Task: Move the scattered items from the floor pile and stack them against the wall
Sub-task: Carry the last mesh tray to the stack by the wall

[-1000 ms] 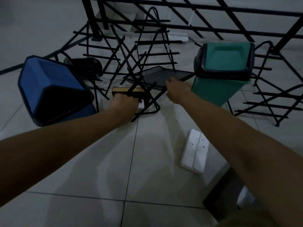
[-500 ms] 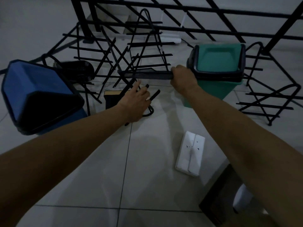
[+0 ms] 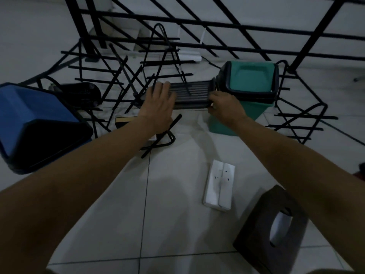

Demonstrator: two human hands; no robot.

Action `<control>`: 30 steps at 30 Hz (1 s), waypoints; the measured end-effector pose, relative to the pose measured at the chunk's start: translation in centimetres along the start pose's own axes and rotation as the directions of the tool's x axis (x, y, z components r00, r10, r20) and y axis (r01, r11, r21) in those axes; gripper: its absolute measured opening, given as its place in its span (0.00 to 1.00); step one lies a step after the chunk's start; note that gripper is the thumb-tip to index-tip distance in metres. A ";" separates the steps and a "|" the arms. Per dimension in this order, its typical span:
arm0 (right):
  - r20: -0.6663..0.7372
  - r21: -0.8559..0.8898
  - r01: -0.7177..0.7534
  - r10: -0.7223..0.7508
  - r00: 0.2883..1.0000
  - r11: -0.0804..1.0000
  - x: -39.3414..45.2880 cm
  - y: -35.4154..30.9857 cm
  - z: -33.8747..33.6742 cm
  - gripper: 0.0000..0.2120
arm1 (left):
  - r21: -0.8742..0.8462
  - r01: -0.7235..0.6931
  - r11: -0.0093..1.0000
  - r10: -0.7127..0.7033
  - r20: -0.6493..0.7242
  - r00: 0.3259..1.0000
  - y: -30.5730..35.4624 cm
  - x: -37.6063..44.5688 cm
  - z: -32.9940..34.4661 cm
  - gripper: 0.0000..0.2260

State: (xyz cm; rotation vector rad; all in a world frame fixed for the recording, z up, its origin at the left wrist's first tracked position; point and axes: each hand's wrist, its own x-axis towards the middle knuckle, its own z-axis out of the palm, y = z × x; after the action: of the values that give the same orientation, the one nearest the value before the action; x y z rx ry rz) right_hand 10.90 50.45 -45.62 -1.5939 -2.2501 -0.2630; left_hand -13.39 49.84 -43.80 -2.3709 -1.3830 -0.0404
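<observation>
A dark slatted tray (image 3: 190, 93) is lifted off the floor in the middle of the pile. My right hand (image 3: 224, 107) grips its right end. My left hand (image 3: 159, 104) lies with straight fingers on its left end. Black wire racks (image 3: 122, 76) are tangled behind and to the left. A blue bin (image 3: 35, 119) lies on its side at the left. A green bin (image 3: 248, 91) with a dark rim is tipped over just right of the tray. A small book-like item (image 3: 125, 120) lies partly hidden under my left forearm.
A white tissue pack (image 3: 219, 184) lies on the tiles in front. A dark tissue box (image 3: 276, 224) sits at the lower right. Another wire rack (image 3: 302, 109) stands at the right. A black railing (image 3: 217, 22) runs across the back, with pale wall behind it.
My right hand has raised the slatted tray from the floor. My left hand let go of the book-like item and moved up onto the tray's left end.
</observation>
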 end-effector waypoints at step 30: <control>0.118 -0.542 0.088 -0.028 0.993 0.836 -8.2 2.7 -5.0 0.28 | -0.135 -0.137 0.981 0.143 0.035 0.989 7.9 4.4 0.8 0.33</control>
State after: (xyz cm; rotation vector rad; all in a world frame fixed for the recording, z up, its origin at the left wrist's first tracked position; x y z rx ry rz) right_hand 16.73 42.44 -44.51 -1.8390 -2.4459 -0.9370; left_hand -4.60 50.34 -46.05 -2.5880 -1.2646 -0.0420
